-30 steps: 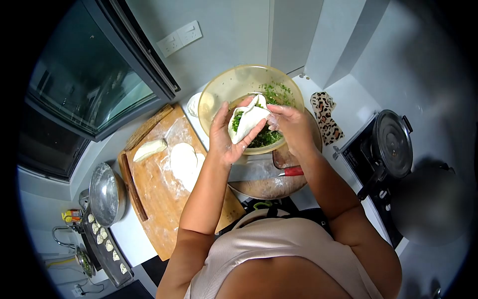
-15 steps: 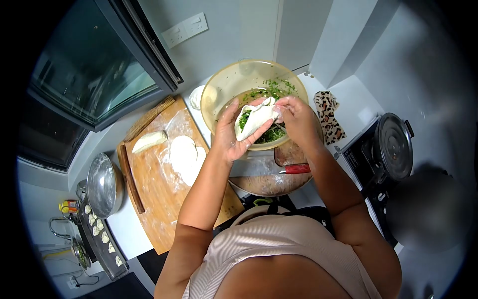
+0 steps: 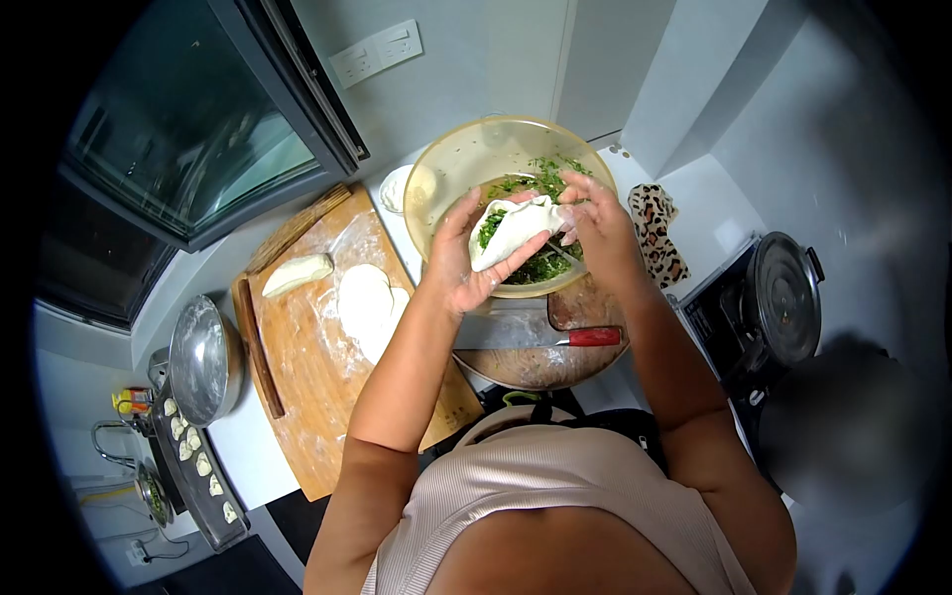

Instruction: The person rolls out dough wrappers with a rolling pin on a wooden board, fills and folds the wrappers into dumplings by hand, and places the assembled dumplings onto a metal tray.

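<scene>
While left hand [image 3: 459,266] cups filled dough [image 3: 514,234], right hand [image 3: 609,238], grip unclear, screens bowl [image 3: 458,164]; knife [image 3: 595,337].

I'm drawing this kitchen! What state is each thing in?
Dumpling: partly closed, filling showing
Left hand: holding dumpling
Right hand: at dumpling's end, grip unclear
Big bowl: partly filled
Dough circles: flat, overlapping
Dough roll: lying down
Rolling pin: lying down
Knife: lying flat
Window: open
Tray: partly loaded

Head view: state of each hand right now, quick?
Left hand: holding the partly closed, green-filled dough wrapper, cupped around it.
Right hand: fingers bent at the wrapper's pleated end; whether they pinch it cannot be told.
</scene>
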The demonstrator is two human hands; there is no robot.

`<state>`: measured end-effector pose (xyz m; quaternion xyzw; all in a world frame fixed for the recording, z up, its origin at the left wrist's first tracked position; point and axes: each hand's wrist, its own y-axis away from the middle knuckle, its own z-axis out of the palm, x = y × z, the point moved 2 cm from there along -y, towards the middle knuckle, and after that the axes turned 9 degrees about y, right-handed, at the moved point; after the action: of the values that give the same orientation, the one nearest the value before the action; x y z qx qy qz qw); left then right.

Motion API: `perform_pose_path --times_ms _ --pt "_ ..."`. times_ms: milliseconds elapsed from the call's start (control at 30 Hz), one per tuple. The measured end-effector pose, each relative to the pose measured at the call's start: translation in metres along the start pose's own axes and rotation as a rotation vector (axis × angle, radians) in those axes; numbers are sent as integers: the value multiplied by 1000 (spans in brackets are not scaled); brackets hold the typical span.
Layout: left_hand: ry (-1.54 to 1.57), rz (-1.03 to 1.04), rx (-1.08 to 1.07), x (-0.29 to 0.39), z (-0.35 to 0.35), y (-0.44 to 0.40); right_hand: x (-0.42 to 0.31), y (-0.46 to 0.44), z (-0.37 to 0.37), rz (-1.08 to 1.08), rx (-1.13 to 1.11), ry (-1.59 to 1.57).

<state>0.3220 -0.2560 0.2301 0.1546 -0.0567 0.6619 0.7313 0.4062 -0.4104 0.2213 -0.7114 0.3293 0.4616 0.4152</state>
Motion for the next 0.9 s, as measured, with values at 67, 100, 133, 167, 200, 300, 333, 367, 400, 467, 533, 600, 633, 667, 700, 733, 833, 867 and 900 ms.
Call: perform_pose_path --times_ms 67,100,133,167,200,300,333,367,400,467,533,600,633,667,700,733,833,867,900 --pt "-6 -24 -17 3 1 1 -2 -4 -2 -57 -63 32" --pt "-2 -18 1 3 0 1 -1 -8 -2 -114 -107 103" --pt "2 -13 19 2 0 0 -1 -9 -2 -170 -151 173" --pt "5 -6 38 2 -1 0 0 -9 -1 -156 -151 128" --pt "1 -20 28 2 0 1 1 -8 0 -143 -152 83" --pt "-2 -52 17 2 2 3 1 -5 0 -90 -157 154" --pt "0 -59 25 1 2 4 0 -4 -1 -71 -157 211" --pt "1 -66 33 1 2 5 -1 -3 -1 -84 -147 203" --pt "-6 -58 44 1 3 6 -2 -1 0 -97 -137 195" --pt "-20 -41 66 0 4 8 -8 2 0 -81 -135 179" --pt "-49 -29 46 0 3 8 -21 3 0 -23 -155 166" --pt "-68 -47 41 0 3 8 -29 2 -1 -107 -233 244" --pt "-73 -71 44 0 4 8 -31 0 -1 -148 -272 283" --pt "-79 -94 47 -1 4 8 -26 -1 -1 -160 -250 219" --pt "-86 -107 33 -2 5 7 -17 -2 0 -173 -227 154" --pt "-92 -118 18 -3 6 6 -9 -2 1 -186 -206 91" --pt "-116 -148 33 -3 10 5 -4 -1 -1 -200 -152 183" --pt "-123 -155 48 -2 11 5 -7 0 -3 -199 -144 221" --pt "-144 -156 32 -1 11 4 -23 2 -4 -196 -137 258"
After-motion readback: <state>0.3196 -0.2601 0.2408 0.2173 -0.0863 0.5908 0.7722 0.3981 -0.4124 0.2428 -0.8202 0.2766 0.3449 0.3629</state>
